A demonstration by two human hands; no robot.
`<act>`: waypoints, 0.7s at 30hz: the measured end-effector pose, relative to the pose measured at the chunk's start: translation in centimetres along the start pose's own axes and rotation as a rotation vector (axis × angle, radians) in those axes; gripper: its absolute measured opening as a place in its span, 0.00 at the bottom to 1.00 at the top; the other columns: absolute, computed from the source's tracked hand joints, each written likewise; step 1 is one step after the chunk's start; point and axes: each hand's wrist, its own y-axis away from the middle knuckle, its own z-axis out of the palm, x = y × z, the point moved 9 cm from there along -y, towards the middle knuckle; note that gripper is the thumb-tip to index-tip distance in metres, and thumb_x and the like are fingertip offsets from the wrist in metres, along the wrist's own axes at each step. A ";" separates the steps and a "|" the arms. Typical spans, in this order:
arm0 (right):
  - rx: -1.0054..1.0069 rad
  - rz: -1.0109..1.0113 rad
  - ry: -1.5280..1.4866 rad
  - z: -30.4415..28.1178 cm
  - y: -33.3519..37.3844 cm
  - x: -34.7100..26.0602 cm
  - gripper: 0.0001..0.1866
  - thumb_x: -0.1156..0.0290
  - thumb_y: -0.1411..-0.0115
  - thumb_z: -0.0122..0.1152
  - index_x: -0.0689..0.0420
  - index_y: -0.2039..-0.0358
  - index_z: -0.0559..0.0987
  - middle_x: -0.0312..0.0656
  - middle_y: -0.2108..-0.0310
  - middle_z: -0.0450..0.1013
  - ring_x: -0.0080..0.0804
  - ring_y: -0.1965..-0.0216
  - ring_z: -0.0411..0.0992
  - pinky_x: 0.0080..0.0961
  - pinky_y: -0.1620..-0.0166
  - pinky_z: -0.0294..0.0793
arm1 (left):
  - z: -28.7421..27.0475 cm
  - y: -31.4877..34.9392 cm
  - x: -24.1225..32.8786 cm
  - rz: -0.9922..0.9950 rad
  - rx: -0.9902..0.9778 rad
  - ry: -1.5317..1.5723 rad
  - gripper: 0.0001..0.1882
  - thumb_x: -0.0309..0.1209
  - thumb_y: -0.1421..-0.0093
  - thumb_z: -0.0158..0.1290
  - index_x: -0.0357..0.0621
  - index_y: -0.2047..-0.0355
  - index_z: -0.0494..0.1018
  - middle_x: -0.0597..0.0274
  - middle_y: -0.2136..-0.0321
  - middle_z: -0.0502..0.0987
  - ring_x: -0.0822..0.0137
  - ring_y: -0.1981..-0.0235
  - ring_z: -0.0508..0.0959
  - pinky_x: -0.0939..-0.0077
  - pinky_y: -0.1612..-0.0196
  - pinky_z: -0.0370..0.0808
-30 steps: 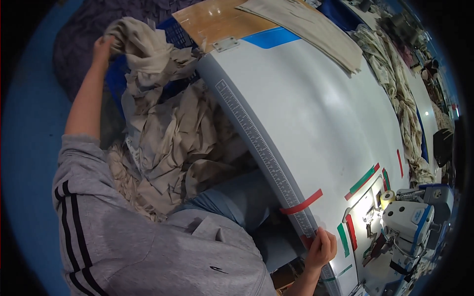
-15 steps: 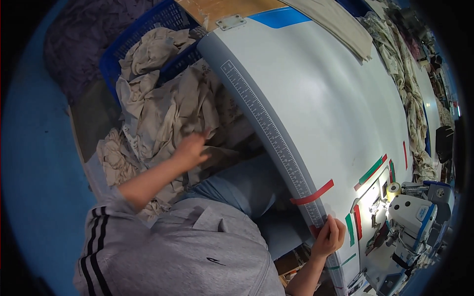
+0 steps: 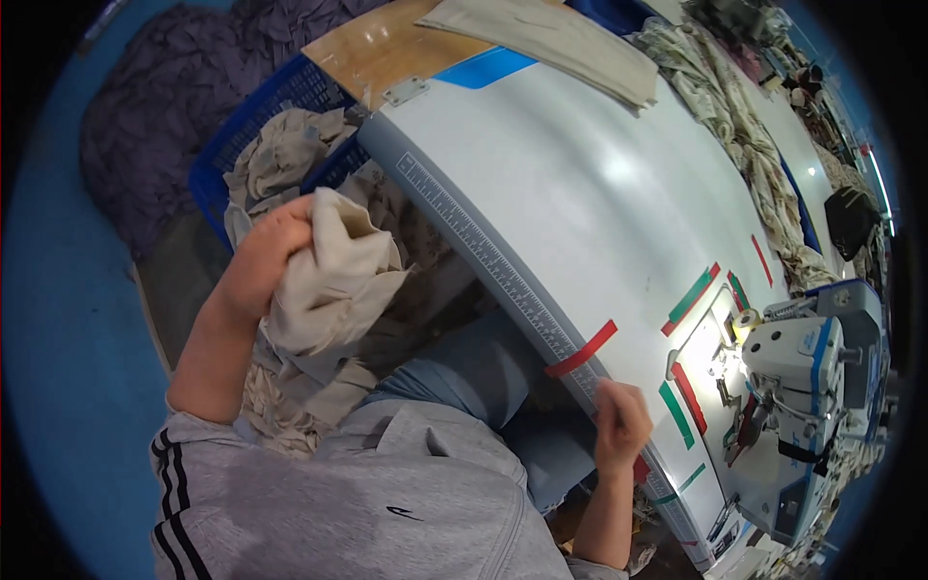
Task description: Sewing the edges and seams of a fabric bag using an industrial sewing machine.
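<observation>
My left hand clamps beige cloth; right hand's grip unclear — trailing folds below may snag the basket.

In front of me curves my white sewing table, with a ruler strip along its near edge and red tape across that edge. Green and red tape marks lie beside the lit needle area of my sewing machine. At the table's far end a folded beige panel rests near a wooden board. A dark purple fabric heap lies on the floor.
</observation>
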 end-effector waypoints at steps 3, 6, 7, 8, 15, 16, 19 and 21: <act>-0.156 -0.151 -0.279 3.4 -2.6 -5.8 0.17 0.88 0.47 0.58 0.58 0.59 0.81 0.45 0.66 0.78 0.37 0.68 0.78 0.27 0.64 0.77 | 4.9 2.1 1.1 -0.043 -0.255 -0.116 0.22 0.23 0.39 0.39 0.31 0.45 0.69 0.60 0.58 0.77 0.73 0.59 0.77 0.79 0.56 0.74; -0.234 -0.320 -0.564 5.8 -4.9 -12.0 0.18 0.86 0.46 0.58 0.59 0.55 0.80 0.47 0.62 0.78 0.42 0.63 0.78 0.31 0.62 0.77 | 10.4 4.5 1.0 -0.103 -0.473 -0.055 0.25 0.23 0.41 0.39 0.30 0.44 0.68 0.56 0.55 0.77 0.72 0.57 0.77 0.78 0.54 0.74; -0.290 -0.376 -0.643 6.9 -4.8 -13.7 0.19 0.85 0.45 0.58 0.60 0.53 0.79 0.48 0.59 0.78 0.45 0.60 0.78 0.32 0.60 0.77 | 12.0 5.1 1.2 -0.112 -0.539 -0.037 0.26 0.24 0.42 0.39 0.29 0.43 0.68 0.51 0.52 0.77 0.70 0.54 0.77 0.77 0.53 0.74; -0.441 -0.327 -0.555 9.7 -3.7 -14.5 0.20 0.82 0.45 0.59 0.60 0.49 0.77 0.49 0.54 0.76 0.42 0.57 0.77 0.33 0.55 0.76 | 13.8 5.3 1.6 -0.101 -0.572 -0.046 0.26 0.24 0.42 0.39 0.29 0.43 0.68 0.51 0.52 0.77 0.70 0.54 0.77 0.77 0.53 0.74; -1.273 0.133 -0.184 17.8 1.7 -8.5 0.28 0.63 0.30 0.49 0.50 0.32 0.57 0.44 0.33 0.56 0.36 0.32 0.55 0.31 0.33 0.56 | 22.2 8.3 4.1 -0.312 -0.983 0.317 0.52 0.65 0.39 0.47 0.17 0.42 0.62 0.46 0.64 0.79 0.62 0.64 0.80 0.66 0.53 0.76; -1.242 0.091 -0.185 17.6 1.3 -8.8 0.28 0.63 0.30 0.49 0.50 0.32 0.58 0.44 0.34 0.57 0.36 0.32 0.55 0.31 0.34 0.56 | 25.3 9.9 4.4 -0.157 -1.172 0.440 0.36 0.50 0.37 0.45 0.26 0.41 0.65 0.47 0.52 0.75 0.60 0.52 0.75 0.65 0.44 0.69; -1.098 0.043 -0.135 15.9 -1.9 -6.0 0.27 0.64 0.31 0.50 0.51 0.33 0.59 0.44 0.35 0.59 0.37 0.34 0.57 0.31 0.35 0.58 | 32.7 16.9 0.4 -0.100 -1.702 0.609 0.22 0.27 0.38 0.42 0.33 0.45 0.70 0.53 0.45 0.75 0.69 0.46 0.73 0.74 0.41 0.65; -0.980 0.031 -0.089 13.7 -3.8 -3.9 0.27 0.65 0.32 0.50 0.52 0.34 0.60 0.45 0.36 0.60 0.37 0.36 0.59 0.31 0.36 0.60 | 32.9 19.0 2.7 -0.260 -1.915 0.560 0.28 0.29 0.41 0.43 0.25 0.41 0.66 0.48 0.48 0.75 0.63 0.50 0.74 0.72 0.43 0.65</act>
